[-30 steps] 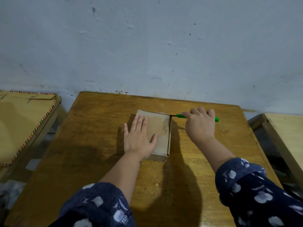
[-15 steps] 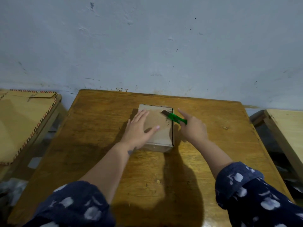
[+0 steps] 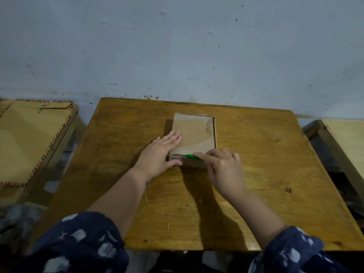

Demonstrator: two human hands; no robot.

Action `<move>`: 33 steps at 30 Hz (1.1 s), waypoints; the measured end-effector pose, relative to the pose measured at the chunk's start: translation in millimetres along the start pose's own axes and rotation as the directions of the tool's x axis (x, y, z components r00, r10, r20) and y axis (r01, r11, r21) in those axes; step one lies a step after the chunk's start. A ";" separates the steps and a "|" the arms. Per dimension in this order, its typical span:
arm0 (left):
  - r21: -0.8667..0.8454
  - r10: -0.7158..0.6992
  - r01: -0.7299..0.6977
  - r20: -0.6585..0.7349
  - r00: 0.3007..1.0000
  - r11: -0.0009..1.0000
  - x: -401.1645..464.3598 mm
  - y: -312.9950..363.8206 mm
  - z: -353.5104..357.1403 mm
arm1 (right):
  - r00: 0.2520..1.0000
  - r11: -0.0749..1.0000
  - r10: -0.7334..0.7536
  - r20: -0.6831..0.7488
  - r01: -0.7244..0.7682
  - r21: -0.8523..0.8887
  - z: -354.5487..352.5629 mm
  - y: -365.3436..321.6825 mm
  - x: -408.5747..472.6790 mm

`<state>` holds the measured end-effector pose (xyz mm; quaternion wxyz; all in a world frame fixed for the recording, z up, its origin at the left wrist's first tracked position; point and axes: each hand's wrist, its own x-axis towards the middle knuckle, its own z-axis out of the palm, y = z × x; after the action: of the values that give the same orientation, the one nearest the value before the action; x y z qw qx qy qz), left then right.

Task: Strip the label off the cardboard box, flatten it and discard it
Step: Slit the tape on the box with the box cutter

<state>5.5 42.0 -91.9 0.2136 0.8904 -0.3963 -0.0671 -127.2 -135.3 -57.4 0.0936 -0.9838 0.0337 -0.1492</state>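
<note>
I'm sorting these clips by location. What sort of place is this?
Probably a plain room in a home or small workshop: a worn wooden table against a scuffed, pale painted wall, with simple wooden furniture on either side.

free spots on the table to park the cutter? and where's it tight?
Bare wood on the table: the wide strip right of the cardboard box, the strip left of it, and the near apron between the forearms. Crowded: the box's near edge, where the left hand presses and the right hand holds the green cutter.
</note>
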 end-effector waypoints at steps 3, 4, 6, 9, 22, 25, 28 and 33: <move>-0.027 -0.013 0.012 -0.015 1.000 1.000 0.3 1.8 -1.2 | 1.000 1.000 -0.009 -0.003 0.009 -0.015 1.5 -2.2 3.1; -0.022 -0.016 0.016 -0.018 1.000 1.000 0.6 1.9 -1.4 | 1.000 1.000 -0.013 -0.007 0.013 -0.027 2.0 -2.6 4.1; -0.012 -0.017 0.017 -0.019 1.000 1.000 1.2 1.9 -1.6 | 1.000 0.998 -0.024 -0.005 0.024 -0.058 2.6 -3.3 6.4; -0.018 -0.020 0.020 -0.014 1.000 1.000 1.1 2.1 -2.5 | 1.000 0.998 -0.028 0.011 0.029 -0.061 2.4 -4.0 9.0; -0.010 -0.031 0.031 -0.012 0.999 0.999 1.3 2.8 -0.2 | 0.992 0.987 -0.096 0.081 0.105 -0.117 -2.3 -5.6 15.9; 0.004 -0.023 0.023 -0.003 1.000 1.000 1.4 2.7 -0.7 | 0.989 0.983 -0.100 0.105 0.114 -0.146 -8.3 0.6 15.6; 0.016 -0.017 0.018 -0.008 1.000 1.000 1.2 3.0 0.3 | 0.988 0.977 -0.091 0.128 0.114 -0.182 -14.9 9.0 11.6; 0.003 -0.002 0.002 -0.014 1.000 1.000 0.8 2.9 1.6 | 0.991 0.965 -0.063 0.118 0.091 -0.247 -26.5 27.8 3.3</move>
<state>3.7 39.2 -92.1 0.2150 0.8915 -0.3941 -0.0606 -133.0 -167.5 -37.0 -0.0361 -0.9949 0.0089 -0.0935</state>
